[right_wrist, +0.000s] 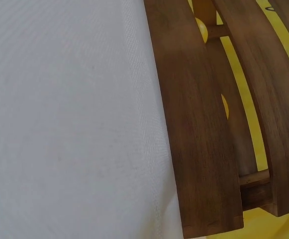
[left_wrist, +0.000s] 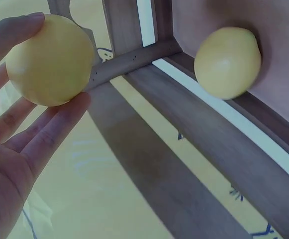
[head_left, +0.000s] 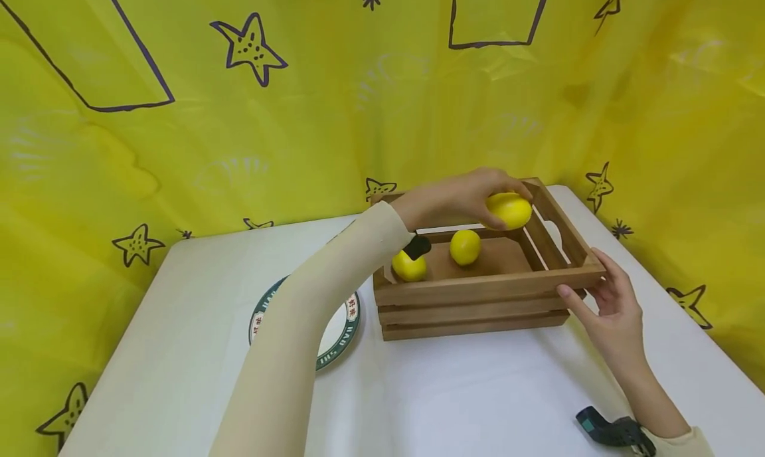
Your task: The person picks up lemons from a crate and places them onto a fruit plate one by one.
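A yellow lemon (head_left: 512, 211) is in my left hand (head_left: 469, 194), held up over the right part of a slatted wooden crate (head_left: 472, 304). In the left wrist view, fingers and thumb wrap the sides of this lemon (left_wrist: 52, 59). Two more lemons lie on the crate's floor: one near the middle (head_left: 465, 247), the other toward the left (head_left: 410, 267), partly covered by my left wrist's strap. My right hand (head_left: 618, 311) grips the crate's front right corner, thumb on the front slat and fingers at the end side. The right wrist view barely catches that hand.
Left of the crate, a white plate (head_left: 345, 334) with a green patterned rim sits partly hidden under my left forearm. Everything stands on a white-covered table (head_left: 197, 324). A yellow curtain with drawn stars (head_left: 299, 138) hangs right behind the table.
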Motion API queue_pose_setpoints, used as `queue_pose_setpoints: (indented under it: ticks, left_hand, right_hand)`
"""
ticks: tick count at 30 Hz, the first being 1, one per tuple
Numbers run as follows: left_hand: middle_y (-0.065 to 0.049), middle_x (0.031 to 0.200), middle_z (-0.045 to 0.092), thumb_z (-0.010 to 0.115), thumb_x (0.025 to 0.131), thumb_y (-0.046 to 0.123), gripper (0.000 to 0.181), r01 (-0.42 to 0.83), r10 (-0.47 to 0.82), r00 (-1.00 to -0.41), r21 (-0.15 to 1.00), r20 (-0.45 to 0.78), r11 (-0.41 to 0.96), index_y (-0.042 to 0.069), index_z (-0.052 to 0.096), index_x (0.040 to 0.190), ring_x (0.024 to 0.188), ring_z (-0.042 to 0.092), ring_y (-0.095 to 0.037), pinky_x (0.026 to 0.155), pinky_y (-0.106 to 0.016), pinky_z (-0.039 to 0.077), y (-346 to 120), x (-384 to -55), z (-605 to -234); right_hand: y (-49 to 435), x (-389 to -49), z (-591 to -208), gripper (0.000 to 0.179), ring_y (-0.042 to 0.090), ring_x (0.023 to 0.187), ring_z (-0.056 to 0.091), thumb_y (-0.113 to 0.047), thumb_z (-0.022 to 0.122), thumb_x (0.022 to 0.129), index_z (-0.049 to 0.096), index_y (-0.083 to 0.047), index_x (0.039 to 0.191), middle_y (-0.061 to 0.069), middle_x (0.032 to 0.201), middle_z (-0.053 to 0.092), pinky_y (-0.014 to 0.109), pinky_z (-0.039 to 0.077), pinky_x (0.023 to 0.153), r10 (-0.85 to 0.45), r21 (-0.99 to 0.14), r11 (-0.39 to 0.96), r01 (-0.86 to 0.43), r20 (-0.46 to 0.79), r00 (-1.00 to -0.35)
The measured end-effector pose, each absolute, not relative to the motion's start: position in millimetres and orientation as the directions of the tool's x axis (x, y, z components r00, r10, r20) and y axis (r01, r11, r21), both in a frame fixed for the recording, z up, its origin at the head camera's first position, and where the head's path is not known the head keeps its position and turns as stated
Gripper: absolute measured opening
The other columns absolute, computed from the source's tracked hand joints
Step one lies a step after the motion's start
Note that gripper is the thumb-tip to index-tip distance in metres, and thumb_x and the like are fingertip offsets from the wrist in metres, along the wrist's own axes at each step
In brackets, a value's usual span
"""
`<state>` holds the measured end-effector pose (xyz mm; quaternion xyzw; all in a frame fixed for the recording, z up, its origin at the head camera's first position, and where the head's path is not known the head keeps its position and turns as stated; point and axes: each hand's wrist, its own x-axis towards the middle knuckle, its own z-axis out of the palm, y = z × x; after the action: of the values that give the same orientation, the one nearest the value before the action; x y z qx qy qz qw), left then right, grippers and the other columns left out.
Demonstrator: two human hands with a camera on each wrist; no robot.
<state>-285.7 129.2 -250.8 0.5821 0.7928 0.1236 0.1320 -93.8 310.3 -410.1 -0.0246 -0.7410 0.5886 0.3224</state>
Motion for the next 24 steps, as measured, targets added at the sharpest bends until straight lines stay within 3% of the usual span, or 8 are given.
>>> queue_pose_setpoints:
  ticks: [8, 17, 24]
  left_hand:
    - [-0.002, 0.141, 0.05, 0.07, 0.09, 0.022, 0.057, 0.892, 0.95, -0.308, 0.332, -0.047, 0.305, 0.013, 0.05, 0.143, 0.121, 0.044, -0.013, 0.098, -0.015, 0.033, 107.9, -288.8, -246.2]
    - [-0.007, 0.143, 0.052, 0.073, 0.087, 0.018, 0.056, 0.895, 0.958, -0.288, 0.358, 0.006, 0.267, 0.006, 0.055, 0.138, 0.127, 0.045, -0.018, 0.101, -0.019, 0.035, 89.4, -292.5, -241.1]
    - [-0.006, 0.144, 0.051, 0.073, 0.087, 0.018, 0.056, 0.865, 0.936, -0.352, 0.381, -0.001, 0.325, 0.006, 0.054, 0.139, 0.129, 0.043, -0.019, 0.101, -0.025, 0.039, 65.6, -295.3, -238.8]
  right_hand:
    - [310.0, -94.1, -409.3, 0.081, 0.005, 0.113, 0.055, 0.028, 0.062, 0.075, 0.044, -0.008, 0.145, 0.008, 0.141, 0.046, 0.01, 0.04, 0.097, 0.43, -0.902, 0.267, -0.339, 0.426, -0.796]
    - [309.8, -92.3, -409.1, 0.079, 0.009, 0.111, 0.057, 0.031, 0.059, 0.073, 0.048, -0.007, 0.142, 0.007, 0.135, 0.051, 0.01, 0.041, 0.096, 0.465, -0.914, 0.113, -0.39, 0.395, -0.792]
    - [308.4, -95.4, -409.0, 0.079, 0.009, 0.112, 0.057, 0.03, 0.059, 0.074, 0.048, -0.008, 0.142, 0.009, 0.137, 0.05, 0.01, 0.041, 0.096, 0.459, -0.912, 0.115, -0.393, 0.4, -0.794]
